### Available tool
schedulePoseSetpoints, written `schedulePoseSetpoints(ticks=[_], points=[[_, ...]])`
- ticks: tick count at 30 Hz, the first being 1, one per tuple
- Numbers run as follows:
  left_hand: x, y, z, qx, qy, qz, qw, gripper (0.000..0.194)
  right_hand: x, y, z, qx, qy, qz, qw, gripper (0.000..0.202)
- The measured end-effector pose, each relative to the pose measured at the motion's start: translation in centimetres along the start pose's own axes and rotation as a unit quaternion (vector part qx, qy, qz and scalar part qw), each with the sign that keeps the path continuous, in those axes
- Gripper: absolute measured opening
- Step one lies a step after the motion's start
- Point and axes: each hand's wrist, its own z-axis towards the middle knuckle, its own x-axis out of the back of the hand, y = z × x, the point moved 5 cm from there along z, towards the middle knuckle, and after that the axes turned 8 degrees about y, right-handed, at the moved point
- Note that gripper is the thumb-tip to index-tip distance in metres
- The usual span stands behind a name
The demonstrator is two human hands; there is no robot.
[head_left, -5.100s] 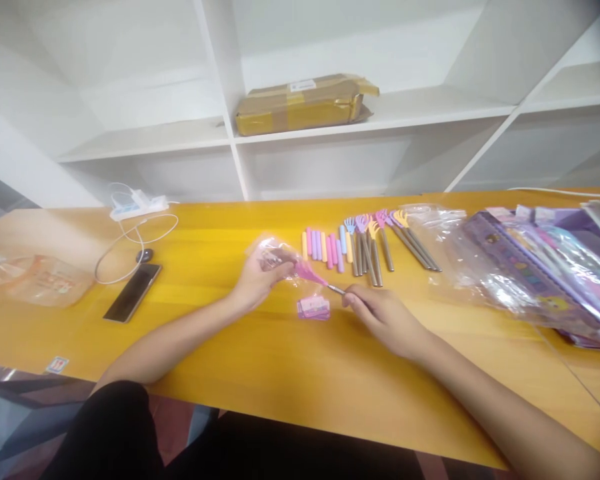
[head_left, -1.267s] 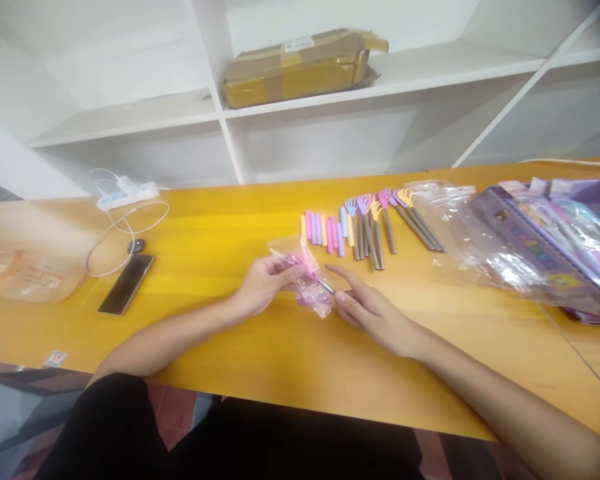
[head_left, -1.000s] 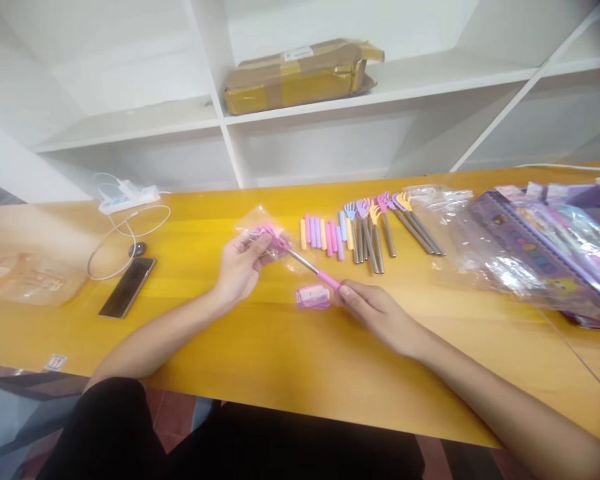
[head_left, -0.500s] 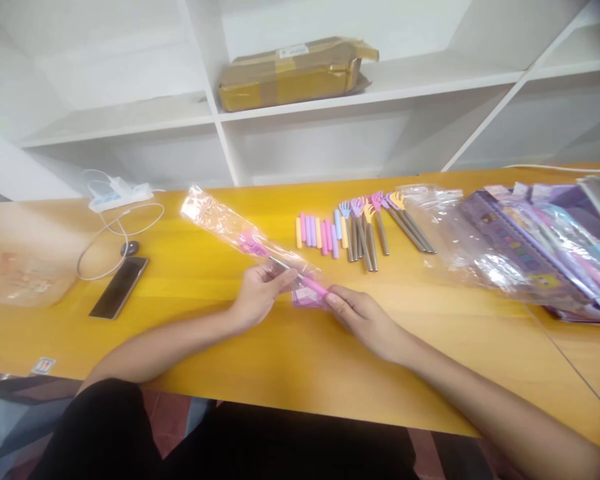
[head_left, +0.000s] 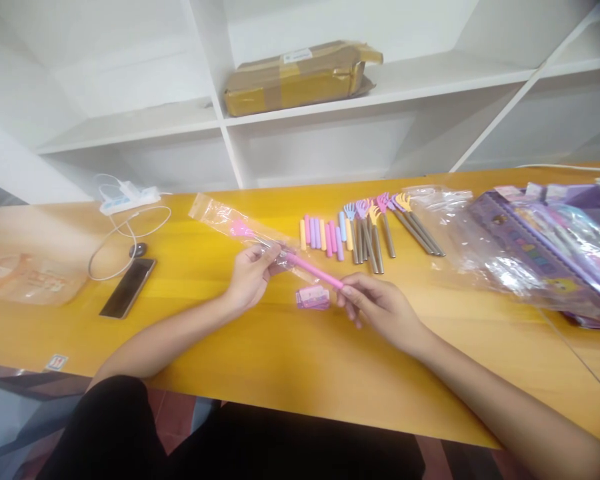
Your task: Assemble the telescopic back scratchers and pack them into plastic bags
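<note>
A pink back scratcher (head_left: 313, 269) with a metal shaft and a hand-shaped head lies partly inside a clear plastic sleeve (head_left: 213, 211). My left hand (head_left: 253, 275) pinches the sleeve and the shaft around the middle. My right hand (head_left: 377, 305) grips the end of the pink handle, which sticks out of the sleeve. Below the handle a small stack of pink cards (head_left: 313, 298) rests on the table. Behind it are several short coloured tubes (head_left: 327, 237) in a row and several metal scratchers (head_left: 375, 233) with coloured heads.
To the right lie clear plastic bags (head_left: 480, 247) and a purple box (head_left: 525, 247) of packed items. At the left are a phone (head_left: 128, 288), a power strip (head_left: 130, 199) with cables and an orange bag (head_left: 35, 279). A cardboard parcel (head_left: 300, 80) sits on the shelf.
My right hand has moved right and more of the pink handle shows outside the sleeve. My left hand has shifted slightly up along the sleeve. The card stack is now uncovered.
</note>
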Motion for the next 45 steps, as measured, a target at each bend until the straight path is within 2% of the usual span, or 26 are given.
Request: schedulePoseSetpoints(ticks=[6,12,23,31,34,36,38,41,45], points=[[-0.5,-2.2,-2.0,0.042,-0.038,0.02,0.998,0.034,0.0,0.5,-0.1,-0.002,0.037,0.001,0.999,0.044],[-1.2,-3.6,-4.1,0.078,-0.064,0.042,0.994,0.038,-0.9,1.1,-0.6,0.005,0.025,0.023,0.999,0.042],[-0.8,-4.4,-4.3,0.09,-0.061,0.068,0.992,0.043,-1.4,0.9,-0.8,0.024,0.006,0.028,0.999,0.044],[-1.1,-4.4,-4.4,0.104,-0.066,0.046,0.991,0.04,-1.7,1.0,-0.9,0.038,-0.003,0.012,0.999,0.042],[-1.2,-4.3,-4.2,0.109,-0.067,0.021,0.992,0.04,-1.1,0.7,-0.8,0.081,-0.012,-0.01,0.997,0.043],[-1.2,-4.2,-3.9,0.115,-0.07,0.006,0.991,0.039,-0.8,0.4,-0.7,0.144,-0.044,-0.054,0.987,0.05],[-1.2,-4.2,-3.6,0.122,-0.074,-0.003,0.99,0.039,-0.5,0.1,-0.8,0.225,-0.066,-0.12,0.965,0.051],[-1.2,-4.3,-3.4,0.135,-0.086,-0.003,0.987,0.04,-0.1,-0.1,-1.2,0.327,-0.046,-0.204,0.922,0.03],[-1.1,-4.7,-3.4,0.145,-0.097,0.026,0.984,0.045,-0.2,-0.3,-1.6,0.375,-0.014,-0.245,0.894,0.017]])
